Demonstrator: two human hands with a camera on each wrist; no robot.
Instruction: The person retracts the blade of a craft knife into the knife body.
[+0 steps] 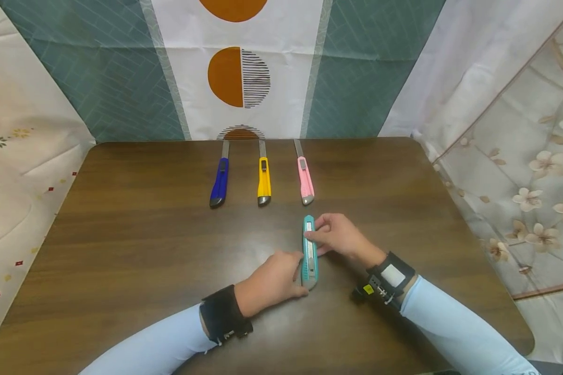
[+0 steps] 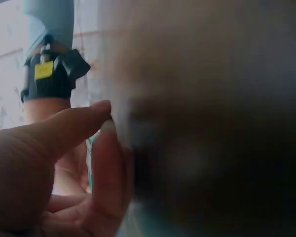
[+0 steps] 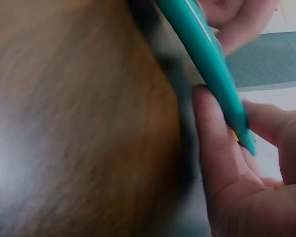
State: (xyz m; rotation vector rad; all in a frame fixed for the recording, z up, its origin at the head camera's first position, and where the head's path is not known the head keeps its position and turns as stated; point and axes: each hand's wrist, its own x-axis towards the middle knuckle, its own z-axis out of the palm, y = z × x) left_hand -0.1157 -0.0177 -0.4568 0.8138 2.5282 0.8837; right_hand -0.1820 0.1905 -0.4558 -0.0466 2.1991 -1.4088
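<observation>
A teal utility knife point(image 1: 310, 252) is held between both hands over the wooden table, its long axis running away from me. No blade shows at its far end. My right hand point(image 1: 340, 234) pinches the upper part, thumb on the face; in the right wrist view, thumb and fingers point(image 3: 214, 123) sit on either side of the teal body point(image 3: 207, 54). At the lower end, my left hand point(image 1: 272, 278) grips the knife from the left with curled fingers and thumb. The left wrist view shows that thumb point(image 2: 89, 116) close to a fingertip, the contact partly hidden.
Blue point(image 1: 219, 182), yellow point(image 1: 264, 179) and pink point(image 1: 305, 179) utility knives lie in a row near the far edge of the table point(image 1: 136, 224), blades out and pointing away. Patterned cloth point(image 1: 131, 78) hangs behind, with floral curtains point(image 1: 535, 208) at the sides.
</observation>
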